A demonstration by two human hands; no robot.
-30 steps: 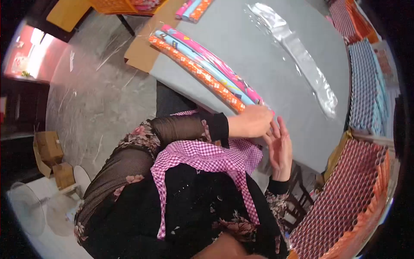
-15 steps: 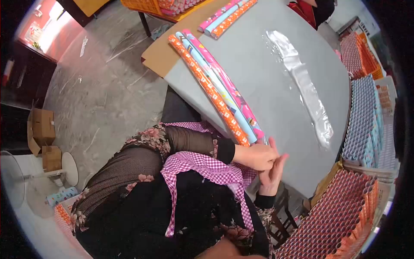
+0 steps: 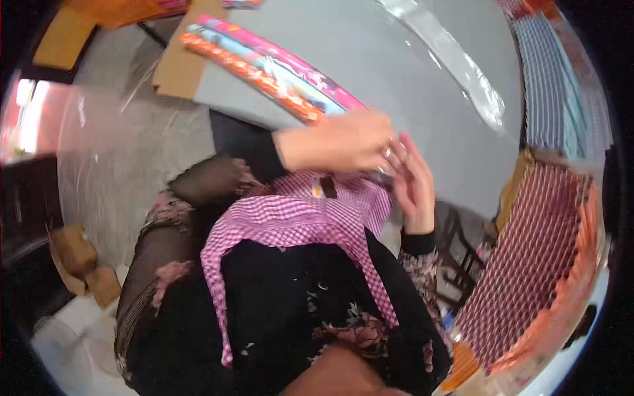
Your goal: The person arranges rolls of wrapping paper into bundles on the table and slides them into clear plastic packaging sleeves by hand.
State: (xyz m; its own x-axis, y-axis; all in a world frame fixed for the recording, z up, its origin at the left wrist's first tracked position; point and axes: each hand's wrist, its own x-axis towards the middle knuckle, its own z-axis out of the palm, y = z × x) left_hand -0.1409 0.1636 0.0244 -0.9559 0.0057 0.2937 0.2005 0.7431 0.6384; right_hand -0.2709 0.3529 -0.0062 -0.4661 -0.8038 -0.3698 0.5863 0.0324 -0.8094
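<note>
Three long rolls in clear wrap lie side by side on the grey table (image 3: 370, 59): an orange roll (image 3: 251, 74), a light blue roll (image 3: 244, 54) and a pink roll (image 3: 290, 51). My left hand (image 3: 340, 142) crosses over their near end, hiding it, with its fingers curled in and blurred; what they hold, if anything, I cannot make out. My right hand (image 3: 413, 178) meets the left fingertips from the right, its fingers stretched out. A long clear plastic sleeve (image 3: 456, 59) lies flat farther right on the table.
Cardboard (image 3: 178, 72) lies at the table's left edge. Stacked red-ended rolls (image 3: 528, 257) and blue-ended rolls (image 3: 545, 86) stand along the right. A dark chair (image 3: 456, 251) is beside my right arm. Cardboard boxes (image 3: 79, 257) are on the floor at left.
The view has shifted, so the table and rolls appear higher and farther left. My hands stay together at the near end of the rolls, the left now more blurred.
</note>
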